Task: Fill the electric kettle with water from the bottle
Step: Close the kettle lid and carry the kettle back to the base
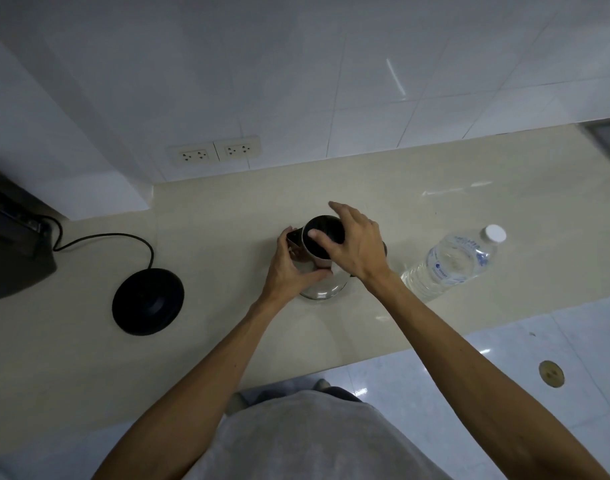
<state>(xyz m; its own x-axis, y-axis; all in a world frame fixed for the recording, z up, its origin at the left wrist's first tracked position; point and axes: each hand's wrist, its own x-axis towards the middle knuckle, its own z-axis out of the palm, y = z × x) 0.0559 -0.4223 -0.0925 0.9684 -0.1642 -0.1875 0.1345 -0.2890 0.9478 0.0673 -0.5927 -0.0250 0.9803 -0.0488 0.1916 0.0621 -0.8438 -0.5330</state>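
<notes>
A steel electric kettle [322, 289] with a black lid [326, 227] stands on the beige counter [227, 237], off its base. My left hand [293, 265] grips the kettle's left side near the spout. My right hand [353, 242] rests on top of the lid, thumb and fingers curled over it. To the right stands a clear plastic water bottle [448, 265] with a white cap [494, 233], closed, apart from both hands.
The round black kettle base [147, 301] lies at the left, its cord [102, 237] running to a dark appliance [12, 237] at the far left. Two wall sockets [215, 152] sit on the tiled wall. The counter's front edge drops to a tiled floor [504, 375].
</notes>
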